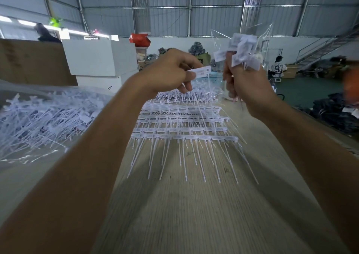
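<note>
– Head view is the one feed on my screen. Two hands, both raised over the table (194, 214). What do you want first?

– The hands. How are they set?

– I see the left hand (169, 72) with thumb and forefinger pinched on one single tag (201, 71), holding it by its flat white head. The other fingers curl loosely beneath. The tag's thin tail hangs down from the fingertips.

– And the other?

– The right hand (242, 84) is a closed fist round a bunch of tags (242, 49). Their heads fan out above the fist, too tangled for me to count. Clear plastic film (217, 37) stands up around them. The single tag sits in the gap between the two hands, near that fist but apart from it.

– What lies under them?

– Below and beyond both hands, rows of tags (184, 137) lie flat on the table, tails pointing toward me. I count at least six rows, and the far ones blur together.

– Anything else?

– Left of the left forearm there is one heap of loose tags (38, 117). Beyond the left hand stand two white boxes (101, 57), stacked. Far beyond the right hand sits one seated person (278, 68) in a numbered shirt.
</note>
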`<state>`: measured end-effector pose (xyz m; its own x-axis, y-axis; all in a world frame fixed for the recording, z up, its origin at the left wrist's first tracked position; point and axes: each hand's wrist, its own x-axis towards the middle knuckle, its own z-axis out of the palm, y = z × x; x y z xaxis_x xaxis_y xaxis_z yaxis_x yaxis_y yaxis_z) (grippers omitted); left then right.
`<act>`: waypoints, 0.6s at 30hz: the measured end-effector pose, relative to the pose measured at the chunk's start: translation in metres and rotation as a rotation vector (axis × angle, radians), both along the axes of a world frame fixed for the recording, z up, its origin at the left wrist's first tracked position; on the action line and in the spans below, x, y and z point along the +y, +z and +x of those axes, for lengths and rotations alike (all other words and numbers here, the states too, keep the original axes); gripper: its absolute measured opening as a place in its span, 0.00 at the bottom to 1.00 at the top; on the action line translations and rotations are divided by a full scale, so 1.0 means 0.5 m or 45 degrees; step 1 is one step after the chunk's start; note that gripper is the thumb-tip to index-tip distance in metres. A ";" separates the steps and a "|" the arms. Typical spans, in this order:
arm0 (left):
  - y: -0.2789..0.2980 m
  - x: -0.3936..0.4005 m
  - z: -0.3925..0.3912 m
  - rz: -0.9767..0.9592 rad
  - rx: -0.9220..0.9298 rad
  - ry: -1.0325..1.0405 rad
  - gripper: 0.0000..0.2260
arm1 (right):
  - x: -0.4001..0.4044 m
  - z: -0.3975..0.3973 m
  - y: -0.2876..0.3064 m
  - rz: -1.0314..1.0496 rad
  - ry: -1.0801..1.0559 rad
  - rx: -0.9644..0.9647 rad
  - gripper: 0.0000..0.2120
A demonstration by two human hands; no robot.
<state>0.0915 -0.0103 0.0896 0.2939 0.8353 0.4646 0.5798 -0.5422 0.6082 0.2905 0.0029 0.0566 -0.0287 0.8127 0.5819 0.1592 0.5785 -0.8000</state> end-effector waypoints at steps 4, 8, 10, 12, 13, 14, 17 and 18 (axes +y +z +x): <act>0.000 0.001 0.001 0.025 -0.063 -0.049 0.10 | -0.005 -0.006 0.002 0.094 0.029 0.007 0.07; 0.002 0.002 0.006 0.010 -0.280 -0.106 0.09 | -0.008 -0.007 0.008 -0.020 0.095 0.076 0.06; 0.003 0.002 0.005 0.021 -0.371 -0.143 0.07 | -0.010 -0.005 0.007 -0.032 0.127 0.043 0.07; 0.004 0.002 0.004 0.035 -0.416 -0.185 0.06 | -0.010 -0.005 0.002 -0.013 0.154 -0.008 0.08; 0.004 0.003 0.003 0.045 -0.423 -0.195 0.05 | -0.010 -0.006 0.000 -0.009 0.169 -0.024 0.08; 0.004 0.003 0.003 0.056 -0.420 -0.196 0.05 | -0.010 -0.008 -0.002 -0.015 0.180 -0.029 0.07; 0.003 0.008 0.003 0.037 -0.411 -0.158 0.02 | -0.010 -0.011 0.001 -0.045 0.244 0.005 0.07; 0.003 0.008 0.003 0.017 -0.423 -0.143 0.01 | -0.010 -0.011 0.002 -0.049 0.282 0.017 0.08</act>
